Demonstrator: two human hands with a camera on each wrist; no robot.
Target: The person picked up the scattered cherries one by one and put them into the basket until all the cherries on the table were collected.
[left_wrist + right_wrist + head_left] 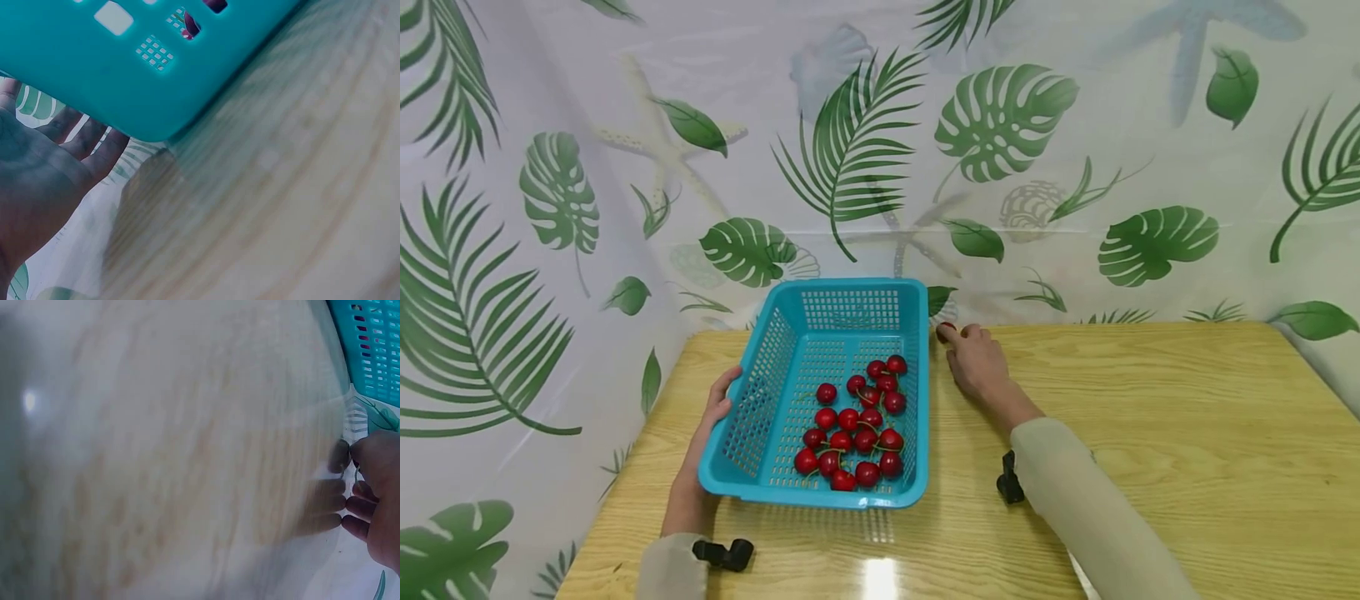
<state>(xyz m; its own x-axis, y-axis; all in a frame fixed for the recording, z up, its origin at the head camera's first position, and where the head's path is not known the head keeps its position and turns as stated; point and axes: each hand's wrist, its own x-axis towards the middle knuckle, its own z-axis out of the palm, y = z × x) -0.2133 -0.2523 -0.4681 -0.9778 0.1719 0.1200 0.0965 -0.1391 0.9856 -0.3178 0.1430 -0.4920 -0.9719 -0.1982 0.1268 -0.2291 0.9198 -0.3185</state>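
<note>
A blue plastic basket [745, 492] with latticed walls stands on the table, with many red cherries [847, 419], some with green stems, gathered toward its right and front. My left hand [718, 400] touches the outside of its left wall; in the left wrist view the palm shows and the fingers [81, 144] reach fairly straight to the basket wall. Just right of the basket's far right corner, at the table's back edge, my right hand [981, 362] pinches a single cherry [945, 332], mostly hidden by the fingertips. The right wrist view shows its fingers [357, 526] bent low over the tabletop.
The wooden table [1150, 417] extends right of the basket and in front of it. A white sheet [880, 242] printed with green leaves hangs along the back and left. Black wrist mounts [724, 554] sit near both sleeves.
</note>
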